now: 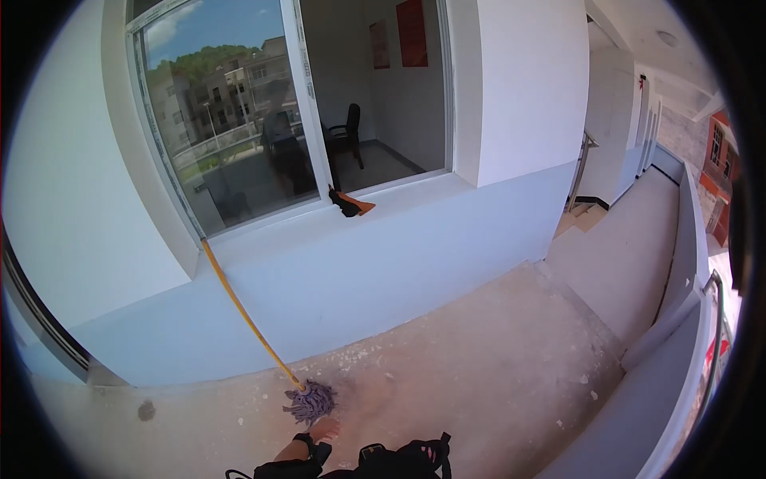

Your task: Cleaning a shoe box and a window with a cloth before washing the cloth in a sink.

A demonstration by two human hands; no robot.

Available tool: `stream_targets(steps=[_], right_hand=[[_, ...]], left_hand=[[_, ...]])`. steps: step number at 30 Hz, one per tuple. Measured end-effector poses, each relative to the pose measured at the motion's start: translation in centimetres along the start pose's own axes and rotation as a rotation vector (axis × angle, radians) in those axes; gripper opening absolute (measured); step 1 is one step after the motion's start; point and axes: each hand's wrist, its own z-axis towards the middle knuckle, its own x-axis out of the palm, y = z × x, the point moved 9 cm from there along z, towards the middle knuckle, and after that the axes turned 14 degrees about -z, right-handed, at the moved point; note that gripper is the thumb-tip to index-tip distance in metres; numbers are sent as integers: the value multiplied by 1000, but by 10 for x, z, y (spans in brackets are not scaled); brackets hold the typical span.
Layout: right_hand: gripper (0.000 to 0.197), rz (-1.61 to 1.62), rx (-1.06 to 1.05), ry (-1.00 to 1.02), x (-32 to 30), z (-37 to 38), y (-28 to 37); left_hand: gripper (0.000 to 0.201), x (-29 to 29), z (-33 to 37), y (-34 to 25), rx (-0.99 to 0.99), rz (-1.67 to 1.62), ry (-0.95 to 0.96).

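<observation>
My left hand (324,430), with a black strap at its wrist, is low in the view, just below the mop head. Its fingers seem stretched out, and nothing shows in it. Grey-purple strands of the mop (309,401) rest on the floor. The mop's yellow handle slants up and leftward, its top leaning at the window's lower left corner. Of my right side, only a small patch of skin (428,453) shows among black straps and gear at the lower edge; whether its fingers are open or closed cannot be made out.
A black and orange item (351,204), perhaps a cloth or glove, lies on the window sill (407,195). Above it is a sliding window (231,120) with a chair behind it. Steps (589,217) and a walkway are at right, beside a low wall with a metal rail (712,351).
</observation>
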Motion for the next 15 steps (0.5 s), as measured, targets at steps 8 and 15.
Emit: stream_targets(steps=[8, 15], right_hand=[[36, 49, -206, -245, -378, 179, 276], [34, -638, -7, -615, -597, 310, 301]], left_hand=[[28, 127, 62, 35, -333, -3, -354], [22, 480, 322, -166, 80, -477, -444]])
